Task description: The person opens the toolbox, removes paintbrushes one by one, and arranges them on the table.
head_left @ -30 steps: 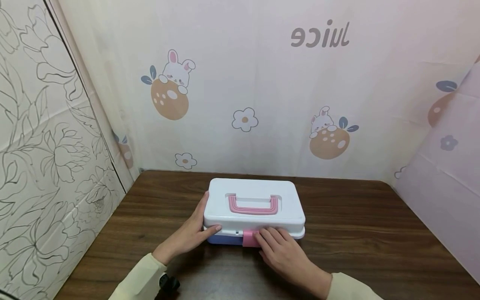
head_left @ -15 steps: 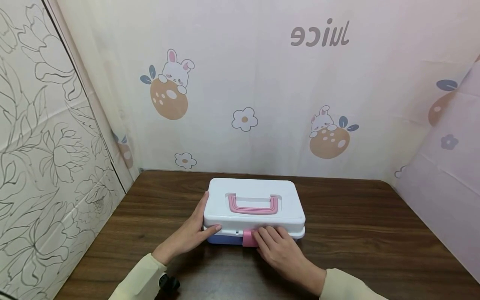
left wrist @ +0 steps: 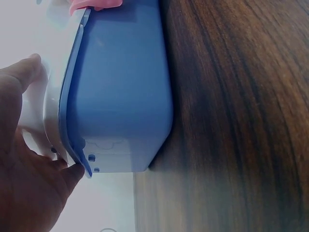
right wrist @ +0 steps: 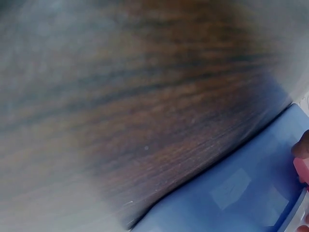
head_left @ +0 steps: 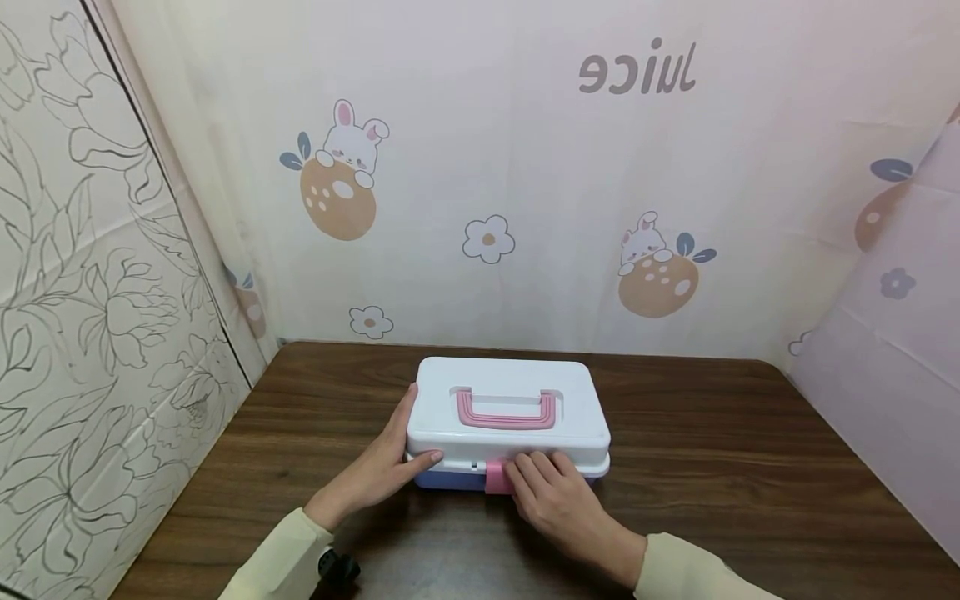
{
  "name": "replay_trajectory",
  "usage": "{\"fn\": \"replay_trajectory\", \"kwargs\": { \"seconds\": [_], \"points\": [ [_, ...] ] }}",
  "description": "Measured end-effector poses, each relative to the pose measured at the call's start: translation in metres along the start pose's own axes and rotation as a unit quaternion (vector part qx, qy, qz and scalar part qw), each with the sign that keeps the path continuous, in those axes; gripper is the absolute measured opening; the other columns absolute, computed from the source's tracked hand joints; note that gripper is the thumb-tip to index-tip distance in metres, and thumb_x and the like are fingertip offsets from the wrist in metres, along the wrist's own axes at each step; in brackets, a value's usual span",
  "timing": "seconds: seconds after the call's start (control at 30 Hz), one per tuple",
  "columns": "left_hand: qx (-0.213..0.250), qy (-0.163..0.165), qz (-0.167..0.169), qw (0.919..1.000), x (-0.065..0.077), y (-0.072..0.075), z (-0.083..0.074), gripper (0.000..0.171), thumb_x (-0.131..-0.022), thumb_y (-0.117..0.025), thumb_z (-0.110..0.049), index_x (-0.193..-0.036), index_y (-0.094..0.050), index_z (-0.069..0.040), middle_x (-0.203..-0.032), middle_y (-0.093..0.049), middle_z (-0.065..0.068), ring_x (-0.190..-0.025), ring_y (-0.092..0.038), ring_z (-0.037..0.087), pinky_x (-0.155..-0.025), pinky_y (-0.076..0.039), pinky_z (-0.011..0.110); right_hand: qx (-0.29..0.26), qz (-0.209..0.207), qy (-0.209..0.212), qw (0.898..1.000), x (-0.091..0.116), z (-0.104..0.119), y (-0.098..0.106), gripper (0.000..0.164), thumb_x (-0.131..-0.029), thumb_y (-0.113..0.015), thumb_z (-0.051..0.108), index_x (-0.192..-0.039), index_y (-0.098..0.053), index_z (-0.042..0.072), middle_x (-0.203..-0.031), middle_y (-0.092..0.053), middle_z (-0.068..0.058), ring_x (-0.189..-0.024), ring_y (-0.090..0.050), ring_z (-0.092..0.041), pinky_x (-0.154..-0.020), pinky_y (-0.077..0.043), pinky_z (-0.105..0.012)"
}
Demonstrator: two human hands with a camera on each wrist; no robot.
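In the head view, a storage box with a white lid (head_left: 510, 374), pink carry handle (head_left: 507, 422) and blue base (head_left: 450, 481) stands on the table with its lid down. My left hand (head_left: 377, 468) grips its left end, thumb across the front corner; the left wrist view has the fingers (left wrist: 72, 175) curled at the lid's rim. At the middle of the front edge, my right hand (head_left: 558, 507) holds the pink latch (head_left: 497, 477), fingers over its top. The right wrist view catches only the fingertips (right wrist: 302, 146) on the latch (right wrist: 303, 168), beside the blue base (right wrist: 231, 193).
The dark wood table (head_left: 720, 467) extends on both sides of the box. Behind it hangs a printed curtain (head_left: 555, 167) with rabbits and flowers, and a flower-patterned panel (head_left: 112, 333) stands at the left. A small black object (head_left: 339, 569) sits by the left cuff.
My right wrist and sleeve have shifted slightly left, and the right fingers have slid a little left along the latch. The left hand and the box stay in place.
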State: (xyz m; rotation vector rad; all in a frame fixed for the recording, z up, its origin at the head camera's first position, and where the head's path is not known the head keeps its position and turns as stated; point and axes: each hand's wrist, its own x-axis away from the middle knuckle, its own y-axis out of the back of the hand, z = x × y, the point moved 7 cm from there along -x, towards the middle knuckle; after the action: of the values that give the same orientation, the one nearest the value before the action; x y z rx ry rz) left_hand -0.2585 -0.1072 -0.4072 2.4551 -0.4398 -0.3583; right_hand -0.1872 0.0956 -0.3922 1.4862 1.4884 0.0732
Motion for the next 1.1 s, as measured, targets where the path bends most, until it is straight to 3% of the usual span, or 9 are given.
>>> {"fn": "replay_trajectory", "kwargs": {
  "seconds": [1.1],
  "points": [
    [0.004, -0.006, -0.001, 1.0, -0.0017, -0.0008, 0.0022, 0.096, -0.091, -0.063, -0.04, -0.153, 0.008, -0.021, -0.159, 0.0, 0.008, -0.141, -0.015, 0.026, -0.111, -0.018, 0.053, -0.018, -0.022, -0.008, 1.0, -0.0011, -0.0023, 0.0014, 0.032, -0.094, -0.042, 0.019, -0.103, -0.065, -0.001, -0.087, -0.059, -0.011, -0.075, -0.054, -0.025, -0.059, -0.039, -0.035]
  ]
}}
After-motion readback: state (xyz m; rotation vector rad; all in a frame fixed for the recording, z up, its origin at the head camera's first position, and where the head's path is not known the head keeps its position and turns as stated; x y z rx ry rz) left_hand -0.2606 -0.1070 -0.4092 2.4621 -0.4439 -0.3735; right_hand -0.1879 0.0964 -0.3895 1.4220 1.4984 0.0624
